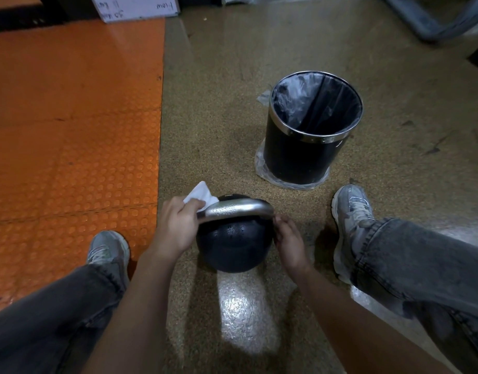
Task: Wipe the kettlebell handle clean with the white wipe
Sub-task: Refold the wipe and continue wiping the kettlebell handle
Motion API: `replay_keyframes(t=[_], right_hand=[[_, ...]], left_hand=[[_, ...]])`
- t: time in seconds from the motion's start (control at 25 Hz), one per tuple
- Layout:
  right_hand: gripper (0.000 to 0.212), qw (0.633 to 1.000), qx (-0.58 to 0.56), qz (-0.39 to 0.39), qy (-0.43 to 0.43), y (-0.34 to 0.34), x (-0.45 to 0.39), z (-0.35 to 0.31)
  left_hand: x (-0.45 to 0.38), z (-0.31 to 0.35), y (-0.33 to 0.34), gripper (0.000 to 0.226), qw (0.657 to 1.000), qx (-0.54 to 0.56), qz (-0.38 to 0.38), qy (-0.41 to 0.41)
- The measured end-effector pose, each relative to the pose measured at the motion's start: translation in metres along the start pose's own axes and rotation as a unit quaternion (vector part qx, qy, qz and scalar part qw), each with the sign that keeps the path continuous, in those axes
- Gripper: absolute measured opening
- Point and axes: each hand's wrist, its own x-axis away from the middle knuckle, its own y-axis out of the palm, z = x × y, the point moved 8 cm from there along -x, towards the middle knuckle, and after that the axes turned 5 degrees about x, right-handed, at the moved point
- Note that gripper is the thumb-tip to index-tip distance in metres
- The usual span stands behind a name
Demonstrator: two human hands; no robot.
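**Wipe at the left end of the handle, stroke across yet to come**

The speckled tan floor (pixel 232 76) fills most of the frame, with a studded orange rubber mat (pixel 70 117) covering the left side. In the upper right of centre stands a round black waste bin with a chrome rim and a clear plastic liner (pixel 310 147), well apart from the work.

At lower centre, between the person's two grey trainers, sits the black ball-shaped kettlebell (pixel 233 247), resting on the floor. Its silvery arched metal handle (pixel 237 209) runs left to right across the top of the ball.

The left hand (pixel 178 225) is closed around the left end of the handle, pinching the small white wipe (pixel 198 194) against the metal; a corner of the wipe sticks up beyond the fingers. The right hand (pixel 289 238) rests against the right end of the handle and the ball's shoulder, fingers loosely curled, holding nothing else; it appears to be steadying the weight.

The step in hand looks like the wiping itself, near one end of the bar. The bare middle and right stretch probably need covering next: sliding the wipe rightward along the arch under firm pressure, wrapping it round to reach the underside, while the right hand braces the ball and shifts clear as the wipe arrives.
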Motion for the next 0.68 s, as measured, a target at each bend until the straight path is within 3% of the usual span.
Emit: replay_keyframes(t=[0.12,0.36,0.4,0.44,0.48,0.52,0.56,0.68], right_hand=[[0.027,1.0,-0.02,-0.002,0.01,0.0,-0.002,0.002],[0.033,1.0,-0.027,0.004,0.015,0.0,-0.002,0.002],[0.032,0.999,-0.032,0.003,0.02,0.0,-0.003,0.003],[0.03,0.999,-0.037,0.005,0.019,-0.001,-0.003,0.003],[0.028,0.999,-0.041,0.01,0.016,-0.002,-0.004,0.003],[0.028,0.999,-0.043,0.013,0.011,-0.002,-0.004,0.004],[0.028,0.999,-0.037,0.016,0.008,-0.002,-0.004,0.004],[0.019,0.999,-0.027,0.022,0.016,-0.002,-0.002,0.0]], left_hand=[[0.002,-0.014,0.002,0.02,0.998,0.036,0.01,-0.049],[0.002,-0.002,0.002,0.041,1.0,-0.016,0.005,0.011],[0.004,0.0,0.002,0.022,1.0,-0.011,0.009,0.025],[0.004,-0.002,0.001,0.034,0.999,-0.002,0.022,0.026],[0.005,-0.002,0.001,0.03,0.999,-0.018,0.021,0.033],[0.003,-0.005,0.003,0.047,0.999,-0.008,0.022,0.023],[-0.002,-0.008,0.003,0.036,1.0,-0.017,0.021,0.014],[-0.001,-0.001,0.002,0.045,0.999,0.008,0.028,0.015]])
